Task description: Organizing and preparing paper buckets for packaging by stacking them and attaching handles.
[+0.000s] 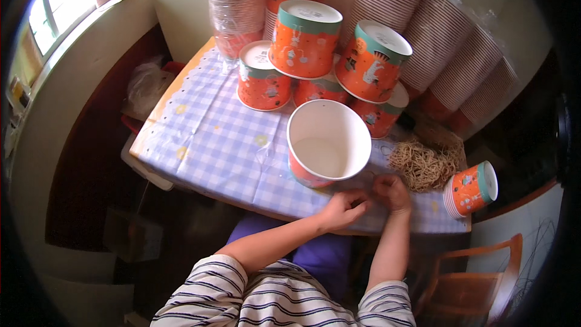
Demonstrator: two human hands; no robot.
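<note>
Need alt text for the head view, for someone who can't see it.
A person's left hand and right hand are close together over the front of a checked tablecloth, by an open upright tub; anything held is indistinct. Behind it, orange tubs are piled upside down before tall nested stacks; a tangled tan heap lies to the right.

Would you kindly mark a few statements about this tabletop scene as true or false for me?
1. The open tub stands with its mouth facing up. True.
2. The tan stringy heap lies left of the open tub. False: the tan stringy heap lies to its right.
3. Both hands are inside the open tub. False: the left hand and right hand are outside it, near the front edge of the table.
4. The tablecloth has a blue and white checked pattern. True.
5. The wooden chair is at the upper left. False: the wooden chair is at the lower right.
</note>
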